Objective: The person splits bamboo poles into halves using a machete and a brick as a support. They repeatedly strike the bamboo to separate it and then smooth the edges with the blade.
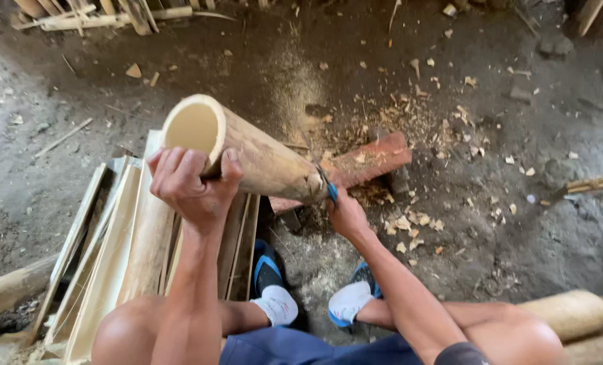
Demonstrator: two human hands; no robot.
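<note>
The left hand is closed around the rim of a thick bamboo tube, fingers hooked over the open end and thumb pressed on the outer wall. The tube's long axis runs from that raised hollow mouth at the upper left down toward the lower right, where its far end rests on a reddish wooden block lying on the dirt floor. The right hand is clenched on a blue-handled saw right at that lower end, the blade against the tube; the tube lies above and to the left of this hand.

Below the tube, at the person's left knee, lies a stack of split bamboo slats, close under the left forearm. Both feet in blue sandals sit near the block. Pale chips and sawdust litter the floor right of the block, where the ground is open. A round log lies by the right knee.
</note>
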